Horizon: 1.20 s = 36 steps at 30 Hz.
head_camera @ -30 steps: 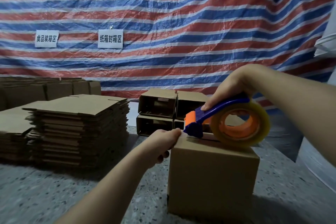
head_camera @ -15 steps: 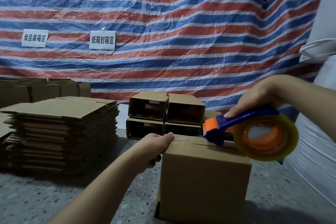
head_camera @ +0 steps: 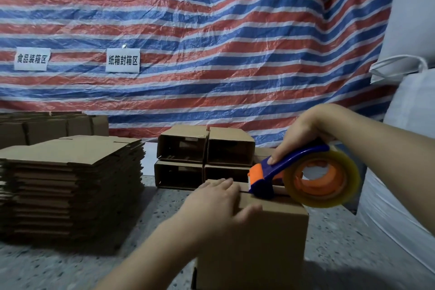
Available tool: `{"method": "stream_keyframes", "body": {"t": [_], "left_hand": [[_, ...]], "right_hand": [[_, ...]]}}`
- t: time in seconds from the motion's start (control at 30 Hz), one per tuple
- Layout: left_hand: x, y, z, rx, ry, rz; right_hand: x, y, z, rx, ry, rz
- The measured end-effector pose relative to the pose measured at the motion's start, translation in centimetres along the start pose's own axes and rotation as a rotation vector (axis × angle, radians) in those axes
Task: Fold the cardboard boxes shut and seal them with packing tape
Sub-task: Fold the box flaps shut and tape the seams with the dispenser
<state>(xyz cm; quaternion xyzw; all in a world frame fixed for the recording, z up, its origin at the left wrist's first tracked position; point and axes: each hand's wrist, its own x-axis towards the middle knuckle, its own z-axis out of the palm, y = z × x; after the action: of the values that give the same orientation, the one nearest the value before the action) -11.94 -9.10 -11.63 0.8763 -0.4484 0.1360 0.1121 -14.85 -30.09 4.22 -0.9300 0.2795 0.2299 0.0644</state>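
Observation:
A closed brown cardboard box (head_camera: 256, 247) stands on the speckled table in front of me. My left hand (head_camera: 219, 205) lies flat on its top left corner, fingers spread over the flaps and thumb over the front edge. My right hand (head_camera: 303, 132) grips the blue handle of a tape dispenser (head_camera: 303, 176) with an orange core and a clear tape roll. The dispenser's orange and blue head rests on the box's top seam, just right of my left fingers.
A tall stack of flattened cardboard boxes (head_camera: 73, 186) stands at the left. Behind the box, several open-ended boxes (head_camera: 204, 155) are stacked in two rows. A striped tarp (head_camera: 211, 42) with two paper signs hangs behind. White sacks (head_camera: 407, 148) fill the right side.
My left hand went from gripping the box's left top edge to lying flat on the top. The dispenser moved back left along the seam, toward my left hand.

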Motion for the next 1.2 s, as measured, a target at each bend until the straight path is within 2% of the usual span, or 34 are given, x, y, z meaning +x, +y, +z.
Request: {"method": "stream_keyframes", "body": {"t": [0.1, 0.4, 0.53, 0.67, 0.8, 0.87, 0.97, 1.2], "left_hand": [[0.1, -0.1, 0.5, 0.129, -0.019, 0.006], [0.0, -0.4, 0.8, 0.148, -0.002, 0.023], [-0.2, 0.0, 0.3, 0.144, -0.030, 0.028], [-0.3, 0.1, -0.4, 0.051, -0.089, 0.006], [1.6, 2.3, -0.6, 0.168, -0.093, 0.048], [2.6, 4.1, 0.0, 0.145, -0.089, 0.115], [3.5, 5.4, 1.8, 0.118, -0.128, 0.120], [4.0, 4.9, 2.9, 0.173, -0.060, 0.123]], "right_hand": [[0.1, 0.4, -0.1, 0.008, 0.005, 0.006], [-1.8, 5.9, -1.1, 0.064, 0.008, 0.054], [-1.2, 6.7, 0.4, 0.050, -0.048, 0.065], [-0.5, 7.2, 1.4, 0.067, -0.004, 0.072], [-0.2, 7.7, 1.8, 0.111, 0.000, 0.067], [-0.2, 7.7, 1.8, 0.122, 0.005, 0.064], [0.0, 8.0, 1.9, 0.143, 0.004, 0.057], [-0.5, 10.0, 1.3, 0.153, -0.042, 0.007]]}}
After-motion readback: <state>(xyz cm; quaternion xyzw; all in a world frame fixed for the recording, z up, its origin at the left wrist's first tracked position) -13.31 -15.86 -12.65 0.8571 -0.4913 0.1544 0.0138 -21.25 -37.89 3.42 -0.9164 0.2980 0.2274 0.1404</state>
